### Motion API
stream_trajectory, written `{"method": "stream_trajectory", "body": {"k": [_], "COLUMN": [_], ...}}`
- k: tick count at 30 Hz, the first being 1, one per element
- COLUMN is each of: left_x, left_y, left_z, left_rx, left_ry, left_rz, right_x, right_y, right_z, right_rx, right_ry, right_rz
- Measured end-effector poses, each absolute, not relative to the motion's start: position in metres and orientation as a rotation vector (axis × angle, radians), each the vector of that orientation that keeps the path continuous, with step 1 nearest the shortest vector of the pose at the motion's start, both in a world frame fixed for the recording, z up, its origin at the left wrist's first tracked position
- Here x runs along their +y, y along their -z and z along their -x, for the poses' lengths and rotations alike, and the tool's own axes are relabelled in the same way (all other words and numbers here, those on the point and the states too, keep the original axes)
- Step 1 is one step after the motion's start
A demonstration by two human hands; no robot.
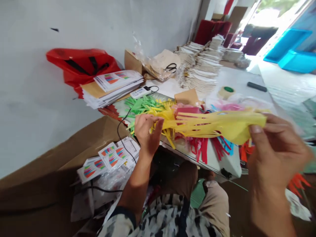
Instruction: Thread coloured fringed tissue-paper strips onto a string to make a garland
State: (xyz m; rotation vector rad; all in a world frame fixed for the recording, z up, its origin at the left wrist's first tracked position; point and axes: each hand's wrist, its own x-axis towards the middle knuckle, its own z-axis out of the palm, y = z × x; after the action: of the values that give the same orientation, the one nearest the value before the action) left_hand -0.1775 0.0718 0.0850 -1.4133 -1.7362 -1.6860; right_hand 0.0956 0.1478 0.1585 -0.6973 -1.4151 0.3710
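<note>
A yellow fringed paper sheet [217, 125] stretches across the middle of the head view, above the table edge. My right hand [274, 148] pinches its uncut end at the right. My left hand [148, 131] is closed around the loose strip ends at the left. Beneath them lie piles of green fringed paper [140, 107], more yellow strips [165, 110] and red and pink cut paper [197, 144] on the table.
A stack of printed cards [113, 85] and a red plastic bag [79, 64] sit by the wall. A white remote [140, 92], scissors [171, 67], a tape roll [225, 91], white paper stacks [199, 69] and a cardboard box with card packets [108, 159] lie around.
</note>
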Motion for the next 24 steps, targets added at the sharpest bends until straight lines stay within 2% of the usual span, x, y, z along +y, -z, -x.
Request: {"method": "stream_trajectory", "body": {"k": [2, 5, 8, 13, 16, 19, 24], "left_x": [0.071, 0.08, 0.096, 0.102, 0.093, 0.083, 0.079], "left_y": [-0.114, -0.144, -0.149, -0.143, -0.15, -0.16, -0.159], "left_z": [0.143, 0.091, 0.053, 0.02, 0.011, 0.005, -0.001], "left_rx": [-1.512, -1.283, -1.202, -1.117, -1.003, -0.845, -1.225], "left_ry": [1.865, 1.85, 1.768, 1.865, 1.834, 1.64, 1.605], "left_rz": [1.585, 1.997, 2.225, 2.31, 2.695, 3.322, 3.87], "right_x": [0.13, 0.111, 0.1, 0.084, 0.072, 0.062, 0.056], "right_y": [-0.151, -0.144, -0.141, -0.141, -0.141, -0.134, -0.104], "right_z": [-0.105, -0.117, -0.13, -0.167, -0.196, -0.226, -0.262], "right_rx": [-1.432, -1.478, -1.521, -1.601, -1.691, -1.825, -1.892], "right_ry": [-0.29, -0.229, -0.171, -0.172, -0.382, -0.732, -1.194], "right_rz": [0.738, 0.85, 0.919, 0.953, 0.881, 0.812, 0.808]}}
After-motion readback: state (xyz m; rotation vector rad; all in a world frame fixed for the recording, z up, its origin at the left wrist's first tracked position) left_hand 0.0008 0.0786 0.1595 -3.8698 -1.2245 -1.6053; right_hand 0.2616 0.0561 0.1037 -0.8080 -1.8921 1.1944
